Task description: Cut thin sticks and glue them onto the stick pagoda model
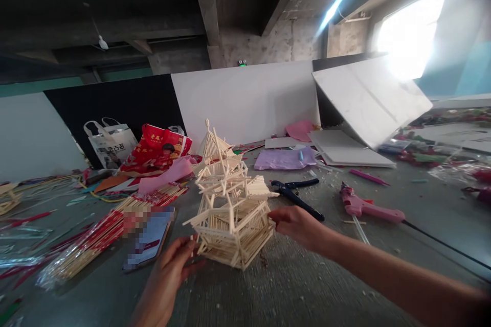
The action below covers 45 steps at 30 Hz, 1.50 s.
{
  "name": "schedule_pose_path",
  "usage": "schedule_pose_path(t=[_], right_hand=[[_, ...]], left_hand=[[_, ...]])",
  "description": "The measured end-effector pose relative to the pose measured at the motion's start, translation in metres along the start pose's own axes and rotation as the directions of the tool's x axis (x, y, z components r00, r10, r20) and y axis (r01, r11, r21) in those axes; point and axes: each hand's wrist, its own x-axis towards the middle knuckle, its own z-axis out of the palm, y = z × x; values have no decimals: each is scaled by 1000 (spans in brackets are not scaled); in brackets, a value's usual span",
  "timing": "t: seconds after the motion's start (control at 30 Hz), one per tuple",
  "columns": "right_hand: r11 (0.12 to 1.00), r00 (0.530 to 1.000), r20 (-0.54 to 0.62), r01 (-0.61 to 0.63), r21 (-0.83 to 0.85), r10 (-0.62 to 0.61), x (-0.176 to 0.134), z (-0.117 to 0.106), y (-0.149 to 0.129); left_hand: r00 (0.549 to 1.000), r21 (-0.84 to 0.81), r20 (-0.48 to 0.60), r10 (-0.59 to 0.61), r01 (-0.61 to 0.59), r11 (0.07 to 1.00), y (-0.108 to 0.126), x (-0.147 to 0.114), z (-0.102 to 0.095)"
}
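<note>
A tiered pagoda model [233,214] built from thin wooden sticks stands upright in front of me, with a pointed roof on top. My left hand [174,260] is at its lower left edge, thumb and fingers closed on the base. On the opposite side, my right hand [293,222] pinches the lower right edge, its fingertips partly hidden by the sticks. To the right of the model lie dark-handled cutting pliers [295,195]. A pink hot glue gun [368,207] rests farther right, its cord running to the right edge.
Left of the model lie a phone [151,237] and bundled wooden sticks in plastic [95,232]. Behind are a red bag [157,148], a white tote bag [109,143] and purple paper [282,159]. White boards [349,148] and a purple pen [369,177] lie at right.
</note>
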Motion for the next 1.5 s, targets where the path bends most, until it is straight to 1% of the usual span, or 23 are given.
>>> schedule_pose_path(t=[0.07,0.13,0.23,0.3,0.4,0.53,0.6,0.67,0.7,0.77,0.8,0.83,0.87,0.93,0.97,1.03,1.07,1.1,1.13,1.23,1.27,1.37,1.5], right_hand=[[998,998,-44,41,-54,-43,-19,2,-9],[988,987,-136,69,-135,-87,-33,-2,-15],[958,941,-269,135,-253,-204,-41,-13,-19],[928,915,-270,215,-305,-301,-39,-19,-20],[860,878,-220,315,-402,-425,-32,-20,-19],[794,846,-201,344,-501,-494,-29,-20,-18],[768,819,-224,349,-537,-529,-31,-26,-20],[732,773,-258,355,-581,-580,-35,-35,-26],[712,750,-265,362,-602,-606,-38,-40,-30],[661,703,-258,388,-642,-663,-44,-49,-45],[631,677,-245,408,-660,-694,-47,-51,-54],[594,650,-220,436,-676,-727,-49,-53,-64],[547,624,-178,471,-692,-761,-51,-53,-75],[428,568,-63,538,-726,-821,-54,-47,-97],[368,537,-11,564,-739,-844,-54,-43,-106],[277,472,57,605,-747,-880,-54,-31,-121],[263,452,59,614,-744,-890,-54,-24,-125],[269,445,48,622,-736,-894,-55,-18,-128],[288,454,40,628,-723,-890,-55,-12,-128],[343,503,35,636,-691,-863,-57,2,-122],[351,510,40,645,-678,-859,-58,5,-119],[355,506,56,676,-646,-861,-58,10,-111],[359,514,45,656,-664,-856,-55,14,-103]], left_hand=[[999,-42,-44,-16,14,999,4,-1,-6],[997,-72,-70,-40,35,997,6,-3,-12],[996,-74,-70,-60,55,996,8,-8,-15],[996,-57,-64,-62,58,997,8,-9,-15],[995,-28,-73,-65,63,998,5,-9,-13],[998,24,-43,-49,50,998,3,-5,-18],[999,115,-53,0,6,993,9,-6,-26],[987,259,-85,135,-109,960,25,-12,-35],[968,346,-95,233,-187,919,35,-18,-37],[923,554,-31,384,-304,775,57,-33,-35],[894,639,24,448,-358,681,69,-41,-29],[877,698,109,468,-403,592,79,-48,-20],[856,713,210,472,-464,525,87,-55,-9],[816,677,402,415,-570,466,99,-63,15],[796,656,471,379,-604,452,102,-65,27],[776,616,545,318,-628,475,102,-65,44],[771,595,558,305,-629,501,98,-65,49],[772,573,563,296,-622,533,94,-64,52],[777,552,561,287,-609,570,88,-64,53],[815,496,521,252,-530,687,67,-64,51],[826,474,508,244,-505,722,60,-64,50],[841,393,477,254,-462,795,44,-67,50],[835,315,487,256,-442,840,32,-69,53]])
